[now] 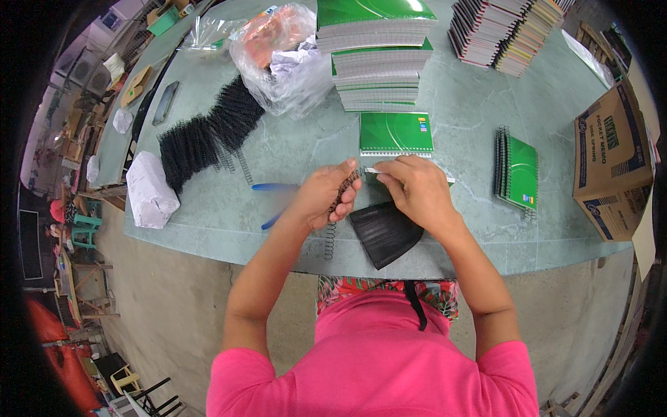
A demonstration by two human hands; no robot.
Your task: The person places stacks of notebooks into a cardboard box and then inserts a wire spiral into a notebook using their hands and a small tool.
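Note:
My left hand (326, 194) is closed round a black spiral binding coil (347, 183), just in from the table's near edge. My right hand (417, 187) pinches a small notebook (372, 171) by its pale edge; most of it is hidden under the fingers. The coil's end and that edge lie close together; I cannot tell whether they touch. Blue handles (273, 187), apparently of pliers, stick out left of my left hand, one blurred; whether I hold them is unclear. A loose coil (330, 242) and a black flat piece (386, 234) lie below my hands.
Beyond my hands lies a green notebook (396, 133), with tall notebook stacks (379, 73) behind. Bound green notebooks (522, 170) and a cardboard box (611, 156) are on the right. Leftward are a coil heap (201, 135), a plastic bag (285, 69) and a white wrapped bundle (150, 191).

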